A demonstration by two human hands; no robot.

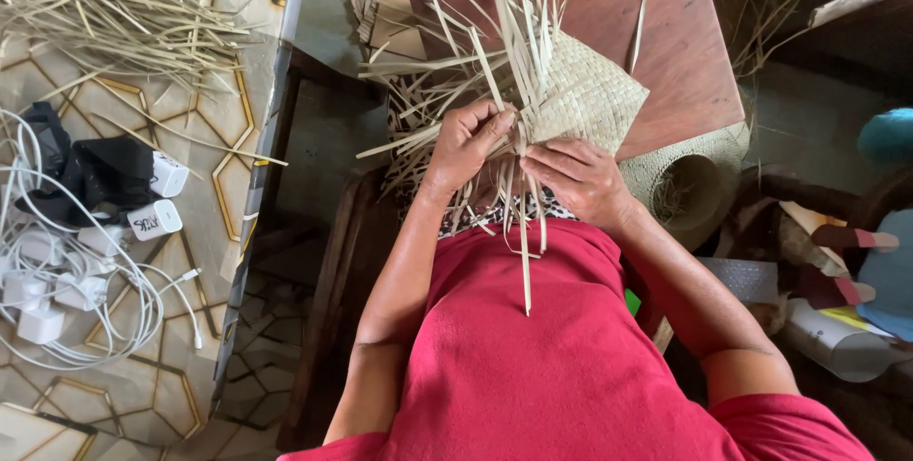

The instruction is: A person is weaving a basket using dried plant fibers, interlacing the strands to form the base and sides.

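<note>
Two hands, left (468,142), right (580,180), one woven mat (580,95), seemingly pinched

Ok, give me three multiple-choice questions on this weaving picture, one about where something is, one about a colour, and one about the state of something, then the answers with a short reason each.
1. Where do the white chargers and cables lie?
A. on the patterned surface at the left of the view
B. on the wooden table
C. in the person's lap

2. What colour is the person's top?
A. blue
B. red
C. white

3. What state is the woven mat piece in?
A. rolled up and tied
B. finished with trimmed edges
C. part woven, with loose strips sticking out

Answers:
1 A, they sit in a tangle on the patterned surface, far from the wooden table.
2 B, red cloth fills the lower middle of the view.
3 C, the left hand and right hand hold its edge, where loose strips fan out unwoven.
</note>
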